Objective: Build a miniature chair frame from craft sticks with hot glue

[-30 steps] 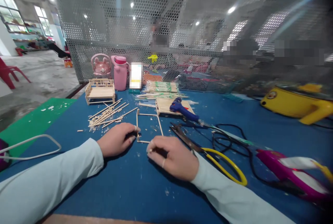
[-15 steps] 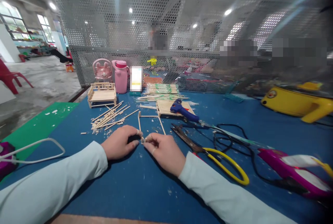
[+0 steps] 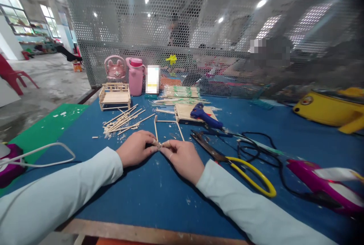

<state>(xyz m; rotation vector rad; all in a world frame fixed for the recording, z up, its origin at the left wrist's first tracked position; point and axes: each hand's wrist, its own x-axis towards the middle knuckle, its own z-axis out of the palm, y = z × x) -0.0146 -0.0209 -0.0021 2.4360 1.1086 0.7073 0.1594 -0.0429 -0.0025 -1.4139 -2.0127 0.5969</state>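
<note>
A small frame of thin wooden sticks (image 3: 167, 121) lies on the blue tabletop, its near end between my hands. My left hand (image 3: 136, 148) is closed in a pinch at the near left corner of this frame. Fingertips of my right hand (image 3: 184, 159) pinch at the same corner, nearly touching the left ones. A tiny pale piece shows between the fingertips, but its shape is mostly hidden. Beyond my left hand, loose wooden sticks (image 3: 125, 120) lie in a pile. Yellow-handled cutters (image 3: 218, 157) rest just right of my right hand.
A blue glue gun (image 3: 209, 118) lies on a flat stick panel (image 3: 183, 112), its black cord (image 3: 256, 150) trailing right. A miniature stick bench (image 3: 115, 98), pink bottle (image 3: 135, 78) and phone (image 3: 152, 80) stand behind. A purple device (image 3: 324, 186) sits right; perforated metal mesh (image 3: 213, 47) closes the back.
The head view has shifted slightly, so the table's front edge shows more. My fingertips have drawn closer together at the frame's corner. The tools and sticks lie as before.
</note>
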